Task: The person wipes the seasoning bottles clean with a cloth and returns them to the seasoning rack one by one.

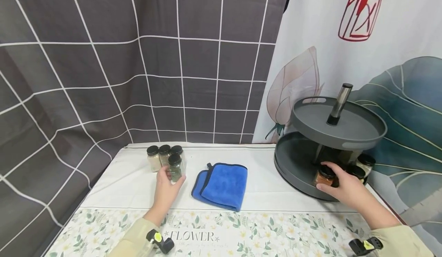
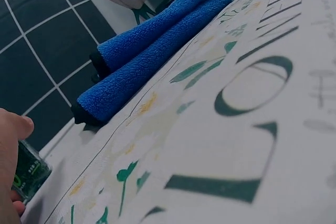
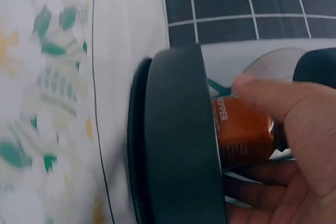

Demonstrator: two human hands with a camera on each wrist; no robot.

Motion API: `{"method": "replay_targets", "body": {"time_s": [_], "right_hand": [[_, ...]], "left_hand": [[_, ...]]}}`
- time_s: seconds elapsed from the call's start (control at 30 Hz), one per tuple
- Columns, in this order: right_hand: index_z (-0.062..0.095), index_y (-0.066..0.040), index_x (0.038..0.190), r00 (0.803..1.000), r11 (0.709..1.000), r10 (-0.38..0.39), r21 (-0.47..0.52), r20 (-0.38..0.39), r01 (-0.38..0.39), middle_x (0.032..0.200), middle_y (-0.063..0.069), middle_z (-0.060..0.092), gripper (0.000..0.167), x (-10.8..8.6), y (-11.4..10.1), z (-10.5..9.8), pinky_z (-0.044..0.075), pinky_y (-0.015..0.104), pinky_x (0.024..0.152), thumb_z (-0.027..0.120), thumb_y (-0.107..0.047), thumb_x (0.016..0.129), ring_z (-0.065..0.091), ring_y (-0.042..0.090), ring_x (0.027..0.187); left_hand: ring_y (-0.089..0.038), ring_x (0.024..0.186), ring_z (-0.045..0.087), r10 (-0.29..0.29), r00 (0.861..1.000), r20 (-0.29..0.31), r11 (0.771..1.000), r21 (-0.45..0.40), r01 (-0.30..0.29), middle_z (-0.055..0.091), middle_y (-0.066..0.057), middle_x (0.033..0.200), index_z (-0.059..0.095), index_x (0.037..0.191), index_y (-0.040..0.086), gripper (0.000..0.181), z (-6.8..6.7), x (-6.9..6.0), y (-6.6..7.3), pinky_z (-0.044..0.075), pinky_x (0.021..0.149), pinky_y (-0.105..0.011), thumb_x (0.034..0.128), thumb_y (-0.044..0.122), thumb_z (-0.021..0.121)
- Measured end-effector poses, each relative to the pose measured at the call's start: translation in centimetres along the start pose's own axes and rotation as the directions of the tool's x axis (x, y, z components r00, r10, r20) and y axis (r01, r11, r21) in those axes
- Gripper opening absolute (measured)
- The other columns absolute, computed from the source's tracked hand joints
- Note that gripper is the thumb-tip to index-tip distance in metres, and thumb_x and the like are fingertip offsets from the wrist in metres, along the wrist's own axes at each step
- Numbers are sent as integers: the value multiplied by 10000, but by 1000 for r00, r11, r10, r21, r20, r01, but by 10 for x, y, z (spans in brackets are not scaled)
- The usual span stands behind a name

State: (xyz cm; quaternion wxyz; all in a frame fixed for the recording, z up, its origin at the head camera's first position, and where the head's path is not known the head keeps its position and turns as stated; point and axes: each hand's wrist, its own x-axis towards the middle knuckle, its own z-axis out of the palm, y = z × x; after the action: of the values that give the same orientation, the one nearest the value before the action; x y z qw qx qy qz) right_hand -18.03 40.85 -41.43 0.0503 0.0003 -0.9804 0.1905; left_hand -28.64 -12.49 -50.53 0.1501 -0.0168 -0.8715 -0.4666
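Observation:
My left hand holds a spice jar with green contents and a black lid, between thumb and fingers. Right beside it stand several more black-lidded jars with pale contents. On the right, my right hand grips a jar of orange-red spice at the lower tier of a dark grey two-tier turntable. In the right wrist view, part of the word "pepper" shows on this jar's label, just behind the tier's rim; the rim hides its base.
Other black-lidded jars sit on the lower tier, right of my hand. Above them spreads the upper tier, with a metal post. A folded blue cloth lies mid-table. Grey checked fabric hangs behind.

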Motion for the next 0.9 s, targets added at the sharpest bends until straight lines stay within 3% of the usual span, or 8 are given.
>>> {"method": "replay_targets", "body": {"time_s": [0.1, 0.23, 0.33, 0.5, 0.67, 0.77, 0.87, 0.9], "right_hand": [[398, -9, 1471, 1000, 1000, 6, 16, -2, -6, 999, 207, 664, 790, 0, 6, -6, 518, 432, 591, 697, -498, 927, 655, 328, 808], [452, -14, 1448, 1000, 999, -20, 40, 10, 19, 1143, 286, 647, 711, 0, 18, -12, 570, 474, 668, 672, -475, 953, 678, 394, 950], [455, -23, 1459, 998, 996, -54, 73, 36, 51, 1162, 262, 650, 664, -2, 28, -16, 563, 397, 650, 672, -414, 969, 692, 298, 910], [435, -41, 1486, 985, 973, -159, 179, 69, 145, 1057, 124, 654, 577, -3, 48, -24, 484, 273, 574, 660, -242, 995, 612, 68, 725], [396, -97, 1533, 962, 942, -250, 257, 110, 216, 1167, -87, 564, 584, -1, 65, -31, 458, 261, 582, 635, -155, 1004, 578, 66, 713], [310, -160, 1590, 956, 944, -259, 244, 136, 221, 1448, 43, 461, 695, -2, 67, -32, 519, 247, 677, 658, -162, 989, 581, -52, 936], [165, -164, 1629, 968, 966, -215, 176, 132, 191, 1558, 281, 304, 829, -9, 54, -37, 577, 398, 814, 679, -213, 980, 562, 162, 1243], [162, -154, 1628, 976, 976, -194, 119, 102, 181, 1543, 353, 281, 842, -14, 45, -38, 574, 425, 784, 686, -250, 977, 586, 201, 1208]], "left_hand": [[-377, 1132, 508, -5, 1000, -5, 1000, 12, 5, 439, -233, 1227, 308, 1429, -86, 766, -1, 0, 0, 465, 1015, -511, 908, 240, 764], [-385, 1131, 523, -14, 1000, -7, 999, 31, 15, 451, -245, 1236, 319, 1426, -98, 747, -2, 1, -2, 476, 1001, -516, 922, 246, 749], [-390, 1132, 536, -21, 1000, -1, 999, 38, 21, 461, -250, 1249, 324, 1433, -96, 744, -2, 3, -2, 483, 992, -518, 929, 259, 742], [-412, 1150, 551, -27, 1000, 9, 999, 39, 27, 473, -263, 1283, 339, 1434, -84, 741, -1, 5, -1, 488, 996, -527, 924, 268, 745], [-435, 1189, 548, -31, 999, 14, 999, 43, 31, 454, -292, 1360, 331, 1451, -90, 765, 1, 8, 1, 477, 1022, -537, 923, 280, 745], [-426, 1174, 554, -21, 1000, 6, 998, 53, 20, 465, -293, 1359, 353, 1439, -85, 760, 3, 9, 1, 476, 1014, -540, 912, 286, 755], [-422, 1158, 560, -14, 1000, 3, 998, 68, 14, 482, -291, 1335, 375, 1419, -79, 737, 3, 8, 0, 478, 1003, -543, 906, 286, 760], [-422, 1160, 560, -16, 1000, 6, 997, 70, 15, 483, -291, 1334, 376, 1419, -78, 737, 3, 8, 0, 478, 1004, -542, 906, 287, 759]]}}
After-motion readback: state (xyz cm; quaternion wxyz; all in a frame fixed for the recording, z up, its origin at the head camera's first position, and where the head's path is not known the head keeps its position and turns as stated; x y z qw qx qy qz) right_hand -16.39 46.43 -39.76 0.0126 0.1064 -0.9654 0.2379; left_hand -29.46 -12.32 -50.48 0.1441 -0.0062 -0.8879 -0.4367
